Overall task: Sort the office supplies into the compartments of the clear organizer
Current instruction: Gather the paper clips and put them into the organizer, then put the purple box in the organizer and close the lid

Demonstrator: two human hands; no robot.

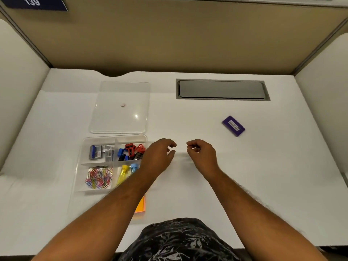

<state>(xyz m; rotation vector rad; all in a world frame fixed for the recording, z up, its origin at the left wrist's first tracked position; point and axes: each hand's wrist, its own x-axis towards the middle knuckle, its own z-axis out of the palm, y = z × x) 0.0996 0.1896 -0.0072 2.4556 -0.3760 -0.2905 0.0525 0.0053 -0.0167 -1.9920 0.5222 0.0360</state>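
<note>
left forearm (pixel 116 200) covering organizer (pixel 81 159) right side at 3 o'clock, orange pad (pixel 140 206) mostly hidden, blue tube (pixel 134 167) half covered, purple box (pixel 233 126) label too small to read, right hand (pixel 201 153) fingertip contents unclear, sign (pixel 33 2) cut off at 11 o'clock

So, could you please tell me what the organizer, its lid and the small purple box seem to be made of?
Organizer: seemingly clear hard plastic; the white desk shows through its walls and dividers.
Lid: probably the same clear plastic, glossy; a bright glint sits near one corner.
Purple box: likely cardboard or plastic with a matte look and a pale printed label; too small to be sure.
</note>
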